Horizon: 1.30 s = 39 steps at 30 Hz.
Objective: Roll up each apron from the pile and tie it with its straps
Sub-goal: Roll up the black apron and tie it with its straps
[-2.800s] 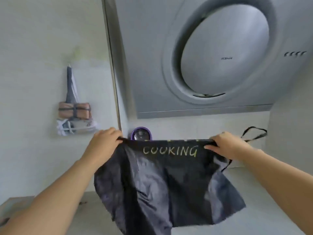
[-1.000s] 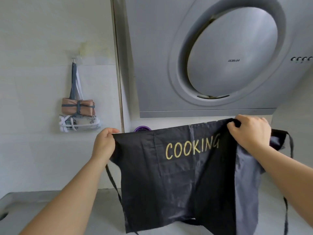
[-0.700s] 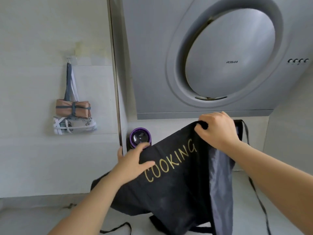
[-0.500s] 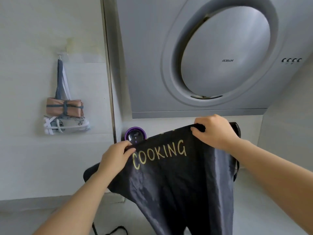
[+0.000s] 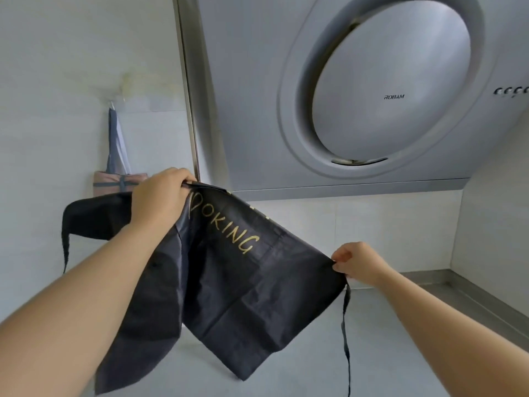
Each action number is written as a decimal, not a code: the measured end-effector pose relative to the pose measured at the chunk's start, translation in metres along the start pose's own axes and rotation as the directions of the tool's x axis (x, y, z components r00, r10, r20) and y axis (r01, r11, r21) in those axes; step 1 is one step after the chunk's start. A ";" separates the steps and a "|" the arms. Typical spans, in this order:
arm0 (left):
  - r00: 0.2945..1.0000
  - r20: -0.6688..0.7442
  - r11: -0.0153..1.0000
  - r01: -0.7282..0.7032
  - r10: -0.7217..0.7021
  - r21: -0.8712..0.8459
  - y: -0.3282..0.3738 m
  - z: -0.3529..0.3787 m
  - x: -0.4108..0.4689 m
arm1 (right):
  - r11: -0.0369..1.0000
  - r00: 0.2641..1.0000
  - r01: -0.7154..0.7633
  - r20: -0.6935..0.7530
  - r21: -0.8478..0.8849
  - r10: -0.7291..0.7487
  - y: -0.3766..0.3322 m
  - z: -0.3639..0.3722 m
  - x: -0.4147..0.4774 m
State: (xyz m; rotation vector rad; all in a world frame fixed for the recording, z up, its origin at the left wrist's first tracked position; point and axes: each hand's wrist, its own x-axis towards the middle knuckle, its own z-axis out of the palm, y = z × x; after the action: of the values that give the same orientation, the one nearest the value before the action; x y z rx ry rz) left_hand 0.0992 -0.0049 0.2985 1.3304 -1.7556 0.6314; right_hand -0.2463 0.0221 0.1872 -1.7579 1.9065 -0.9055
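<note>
behind the black apron (image 5: 243,296), a rolled bundle (image 5: 112,185) hangs half hidden.

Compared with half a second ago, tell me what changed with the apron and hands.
The left hand rose, gripping the black apron at its top edge. The right hand dropped to pinch a side corner above a dangling strap, so the apron now stretches slanted. Both hands keep hold; the rolled apron still hangs on the wall.
</note>
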 end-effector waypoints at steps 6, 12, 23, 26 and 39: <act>0.976 0.100 0.981 0.189 -0.191 0.033 -0.048 0.007 -0.017 | 0.782 0.955 -0.201 0.297 0.590 0.022 0.006 -0.003 -0.002; 0.933 0.268 0.968 0.250 -0.241 0.003 -0.074 0.016 -0.047 | 0.661 0.925 -0.274 0.381 0.699 -0.019 -0.002 -0.012 0.001; 0.913 0.393 0.982 0.160 -0.109 -0.100 -0.066 0.017 -0.035 | 0.968 0.978 0.205 -0.005 -0.144 -0.207 -0.015 -0.016 0.009; 0.911 0.406 0.978 0.138 -0.064 -0.156 -0.048 0.013 -0.032 | 0.836 0.930 0.113 -0.239 -0.537 -0.279 -0.022 -0.016 0.010; 0.898 0.399 0.977 -0.123 0.186 -0.177 0.033 -0.013 -0.008 | 0.723 0.955 -0.202 -0.030 0.660 0.295 -0.023 0.014 0.004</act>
State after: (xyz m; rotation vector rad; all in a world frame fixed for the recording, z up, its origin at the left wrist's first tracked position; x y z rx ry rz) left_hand 0.0733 0.0202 0.3016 1.2947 -2.2227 0.3057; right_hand -0.2208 0.0151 0.1939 -1.0134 1.5585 -1.3954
